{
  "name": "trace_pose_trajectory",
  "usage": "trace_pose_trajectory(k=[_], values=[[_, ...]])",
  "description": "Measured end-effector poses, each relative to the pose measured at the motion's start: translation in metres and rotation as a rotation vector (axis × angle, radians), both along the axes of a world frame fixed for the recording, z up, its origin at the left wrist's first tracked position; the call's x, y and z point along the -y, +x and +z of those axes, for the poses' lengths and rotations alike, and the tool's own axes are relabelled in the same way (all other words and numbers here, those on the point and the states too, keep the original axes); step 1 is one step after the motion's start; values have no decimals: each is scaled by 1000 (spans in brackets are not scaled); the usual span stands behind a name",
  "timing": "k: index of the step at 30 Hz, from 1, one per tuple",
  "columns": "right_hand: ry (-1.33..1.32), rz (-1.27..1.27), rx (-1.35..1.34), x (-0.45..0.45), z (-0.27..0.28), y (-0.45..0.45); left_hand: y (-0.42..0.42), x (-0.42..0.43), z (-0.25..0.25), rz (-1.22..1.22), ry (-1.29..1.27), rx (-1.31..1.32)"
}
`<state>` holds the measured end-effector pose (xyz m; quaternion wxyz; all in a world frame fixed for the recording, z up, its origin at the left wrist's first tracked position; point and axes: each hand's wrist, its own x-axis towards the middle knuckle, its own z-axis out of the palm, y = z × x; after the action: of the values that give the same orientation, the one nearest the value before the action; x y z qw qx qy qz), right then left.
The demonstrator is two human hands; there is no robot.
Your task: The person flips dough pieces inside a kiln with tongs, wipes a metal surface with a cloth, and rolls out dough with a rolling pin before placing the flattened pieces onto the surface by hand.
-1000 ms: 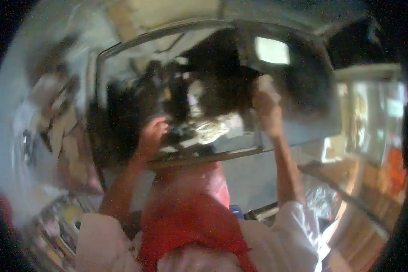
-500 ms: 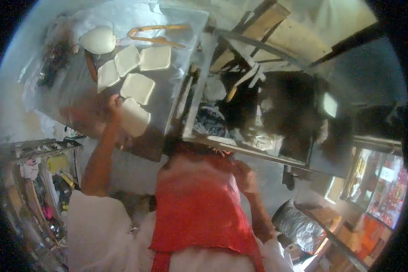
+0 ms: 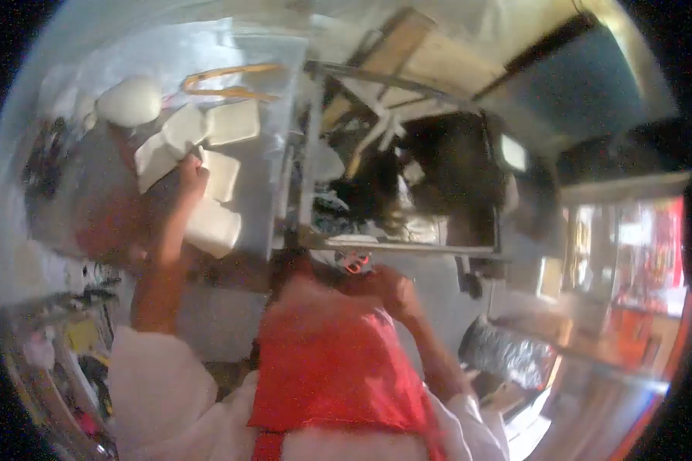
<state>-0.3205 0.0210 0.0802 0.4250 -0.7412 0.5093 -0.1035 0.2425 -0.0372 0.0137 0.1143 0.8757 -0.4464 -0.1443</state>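
Several flat, squarish pieces of pale dough lie on a metal-topped table (image 3: 281, 115). My left hand (image 3: 194, 178) reaches over them with its fingers pinched at the near corner of an upper dough piece (image 3: 184, 129). Close to that hand are another dough piece (image 3: 221, 177) and the nearest dough piece (image 3: 214, 228). A rounded lump of dough (image 3: 131, 101) sits at the far left, and wooden tongs (image 3: 234, 71) lie beyond the pieces. My right hand (image 3: 396, 295) is low by the red apron (image 3: 331, 361), near an item with orange loops (image 3: 355, 264); its fingers are blurred.
Right of the table stands an open metal-framed box (image 3: 400, 247) with a dark, sooty inside and strips lying in it. A cluttered shelf (image 3: 61, 338) is at lower left. A silvery wrapped bundle (image 3: 507, 353) is at lower right.
My left hand has moved up from beside the nearest dough piece to the corner of an upper one. The camera view has turned, and the orange-looped item near my right hand shows more clearly.
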Motion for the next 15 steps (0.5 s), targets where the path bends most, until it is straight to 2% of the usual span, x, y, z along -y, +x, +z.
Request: trace_pose_trajectory(k=[1, 2, 3, 5, 6, 7, 8, 9, 11, 12, 13, 15], values=[[-13, 13, 18, 3, 7, 9, -1, 11, -25, -106, -190, -65], [75, -5, 6, 4, -11, 6, -36, 21, 7, -89, -254, -287], [157, -3, -82, 17, 1, 17, -66, 28, 38, -199, -222, -296], [-67, 32, 177, 30, -23, 14, -129, 37, 58, -87, -466, -930], [-110, -37, 86, 35, -34, 16, -175, 37, 93, -38, -441, -1201], [143, -234, 307, 48, -8, 22, -211, 36, 120, 28, -403, -1466], [202, -360, 534, 54, 10, 21, -225, 40, 113, -39, -304, -1618], [253, -476, 766, 62, 18, 15, -258, 44, 124, -115, -217, -1682], [504, -701, 779, 84, 8, -12, -310, 45, 116, -201, -60, -1789], [586, -710, 650, 90, 39, -37, -342, 48, 110, -188, 13, -1845], [614, -787, 791, 92, 44, -54, -371, 52, 100, -170, 87, -1900], [508, -955, 852, 91, 32, -93, -420, 58, 71, -93, 212, -1814]])
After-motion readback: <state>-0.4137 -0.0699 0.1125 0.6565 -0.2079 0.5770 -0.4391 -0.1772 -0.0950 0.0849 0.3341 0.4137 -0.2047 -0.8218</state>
